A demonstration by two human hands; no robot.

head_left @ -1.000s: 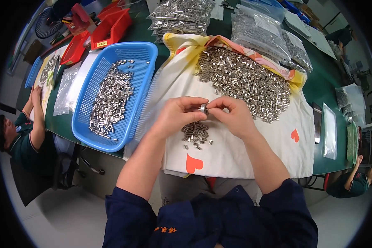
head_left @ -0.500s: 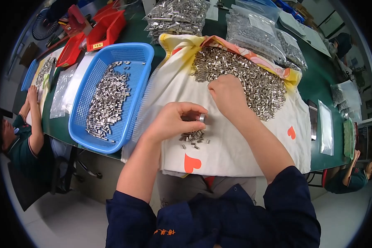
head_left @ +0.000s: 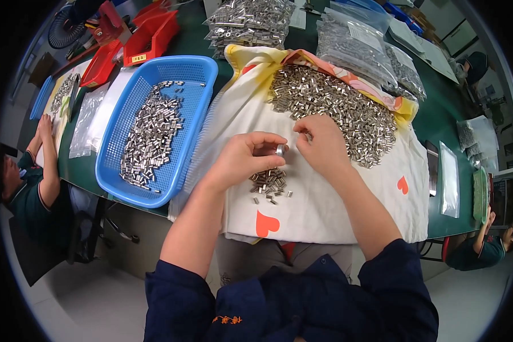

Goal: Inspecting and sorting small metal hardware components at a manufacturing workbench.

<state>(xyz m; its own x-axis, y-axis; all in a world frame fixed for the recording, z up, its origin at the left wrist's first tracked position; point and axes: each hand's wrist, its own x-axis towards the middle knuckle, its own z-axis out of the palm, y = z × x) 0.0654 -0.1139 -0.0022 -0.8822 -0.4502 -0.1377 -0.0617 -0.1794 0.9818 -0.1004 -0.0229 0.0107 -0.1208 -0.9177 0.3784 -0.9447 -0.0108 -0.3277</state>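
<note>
My left hand (head_left: 244, 158) is closed around a small silver metal ring-shaped piece (head_left: 280, 150), which sticks out between thumb and forefinger. Just to its right is my right hand (head_left: 322, 145), its fingers curled in a pinch; whatever they hold is too small to make out. A small heap of short metal sleeves (head_left: 269, 181) lies under and in front of my left hand, a few of them loose at its near side. Beyond my right hand spreads a large pile of the same sleeves (head_left: 336, 102) on a white cloth (head_left: 325, 211) with red hearts and a yellow border.
A blue perforated basket (head_left: 203, 114) with many sleeves stands left. Behind it are red bins (head_left: 154, 39). Bags of metal parts (head_left: 248, 25) and more clear bags (head_left: 353, 45) sit at the back. A phone (head_left: 432, 165) lies right. Co-workers sit at both sides.
My right hand has drawn back from the edge of the large pile toward me, nearer the ring-shaped piece. My left hand stays at the small heap, still gripping that piece.
</note>
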